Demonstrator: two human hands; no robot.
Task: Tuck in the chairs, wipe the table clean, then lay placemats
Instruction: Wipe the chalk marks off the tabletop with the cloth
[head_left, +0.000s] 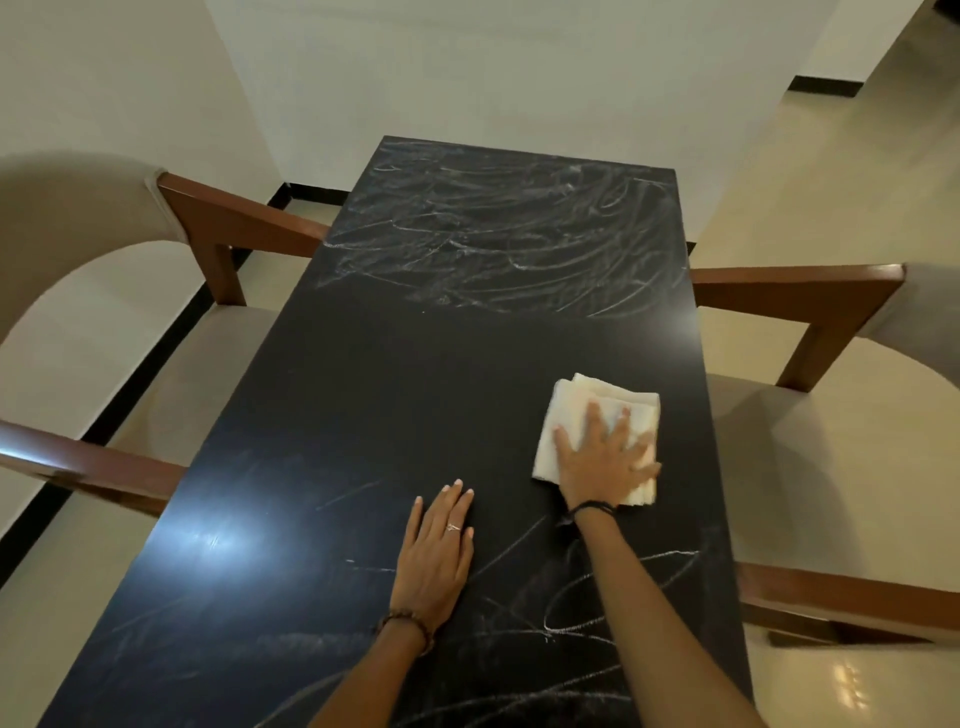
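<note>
Black worktop (363, 389) is chalk-scrawled far and near, its middle band clean. Right hand (602, 462) presses the cloth (576, 410) flat, fingers spread; left hand (436, 551) rests open, holding nothing. Risk (a judgement): the dry folded cloth smears chalk, or skips the far scribbles

Glossy black table (363, 389) – chalk-streaked; soft white cloth (571, 415); wood-armed chairs (249, 223).

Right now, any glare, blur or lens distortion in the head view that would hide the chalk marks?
Head view: a bright glare patch on the black table at near left, a fainter one by the right edge; chalk scribbles read clearly at the far end and near the right hand on the white cloth; slight motion blur there; wide-angle bending curves both chairs; left hand is sharp.
</note>
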